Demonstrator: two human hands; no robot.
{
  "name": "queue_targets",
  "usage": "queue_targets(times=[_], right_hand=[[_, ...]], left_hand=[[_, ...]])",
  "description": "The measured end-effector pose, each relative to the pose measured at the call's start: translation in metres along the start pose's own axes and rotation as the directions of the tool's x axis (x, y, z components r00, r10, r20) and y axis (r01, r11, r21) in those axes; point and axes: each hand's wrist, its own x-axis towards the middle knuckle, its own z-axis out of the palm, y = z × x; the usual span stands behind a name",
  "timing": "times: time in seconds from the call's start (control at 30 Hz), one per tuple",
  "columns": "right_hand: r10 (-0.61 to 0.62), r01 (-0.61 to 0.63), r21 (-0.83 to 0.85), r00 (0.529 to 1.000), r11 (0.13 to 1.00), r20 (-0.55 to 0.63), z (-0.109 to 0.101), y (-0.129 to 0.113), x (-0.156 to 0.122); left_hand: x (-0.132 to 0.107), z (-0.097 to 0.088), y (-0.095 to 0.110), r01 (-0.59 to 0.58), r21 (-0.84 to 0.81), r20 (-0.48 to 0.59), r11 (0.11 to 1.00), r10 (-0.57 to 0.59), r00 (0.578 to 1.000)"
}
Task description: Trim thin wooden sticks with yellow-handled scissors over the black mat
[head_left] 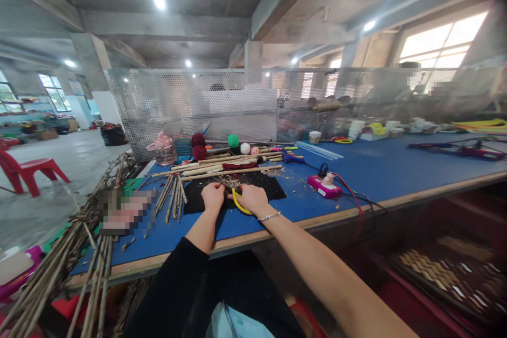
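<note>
My right hand (254,199) is closed around yellow-handled shears (238,204), one curved handle showing below the fingers. Their dark blades point left toward my left hand (213,196). That hand is closed in a pinch, and whatever its fingertips hold is too small to make out. Both hands are over a black mat (277,188) scattered with wood chips (233,181). Just beyond them lie pale, straight wooden sticks (206,170). A fan of short grey-brown twigs (172,199) rests left of the mat.
Long bundled branches (89,216) lean over the table's left end. Yarn balls (233,141) and a pink-lidded jar (164,150) stand at the back. A blue glue gun (292,158) and a corded pink power strip (325,187) lie to the right. A perforated metal screen (190,105) rises behind.
</note>
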Motion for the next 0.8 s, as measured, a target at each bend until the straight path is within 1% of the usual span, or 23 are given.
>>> queue_targets(times=[0.1,0.17,0.27,0.37,0.43,0.5,0.57,0.6,0.63,0.7,0.73,0.8], right_hand=[[-0.024,0.024,-0.006,1.0,1.0,0.001,0.001,0.001,0.002],[-0.044,0.044,-0.007,0.999,0.999,0.024,0.0,0.004,0.005],[-0.071,0.069,0.018,0.987,0.997,0.145,-0.004,0.009,0.017],[-0.089,0.055,0.118,0.949,0.991,0.304,-0.012,0.013,0.032],[-0.121,0.032,0.22,0.906,0.975,0.405,-0.018,0.014,0.039],[-0.148,-0.001,0.294,0.864,0.956,0.482,-0.025,0.014,0.043],[-0.162,-0.013,0.315,0.837,0.949,0.523,-0.031,0.012,0.045],[-0.183,0.012,0.315,0.836,0.949,0.518,-0.033,0.011,0.045],[-0.208,0.053,0.31,0.846,0.949,0.491,-0.034,0.01,0.045],[-0.243,0.141,0.281,0.897,0.949,0.37,-0.034,0.009,0.042],[-0.23,0.155,0.26,0.928,0.953,0.293,-0.031,0.009,0.04],[-0.16,0.117,0.255,0.975,0.96,0.156,-0.023,0.01,0.034]], left_hand=[[0.0,0.0,0.0,0.033,-0.029,-0.005,0.999,-0.033,0.999],[0.0,0.0,0.001,0.067,-0.052,-0.023,0.996,-0.068,0.997],[0.001,0.001,-0.001,0.101,-0.092,-0.041,0.991,-0.105,0.994],[0.005,0.005,-0.008,0.099,-0.132,-0.044,0.986,-0.106,0.993],[0.008,0.008,-0.014,0.106,-0.151,-0.038,0.983,-0.113,0.993],[0.01,0.012,-0.019,0.124,-0.186,-0.026,0.975,-0.131,0.991],[0.012,0.015,-0.023,0.137,-0.248,-0.009,0.959,-0.144,0.99],[0.012,0.016,-0.024,0.144,-0.29,0.0,0.946,-0.151,0.989],[0.012,0.017,-0.023,0.154,-0.341,0.011,0.927,-0.159,0.987],[0.012,0.018,-0.02,0.188,-0.47,0.046,0.862,-0.188,0.981],[0.011,0.018,-0.017,0.215,-0.541,0.075,0.813,-0.208,0.975],[0.009,0.017,-0.011,0.273,-0.657,0.147,0.702,-0.236,0.961]])
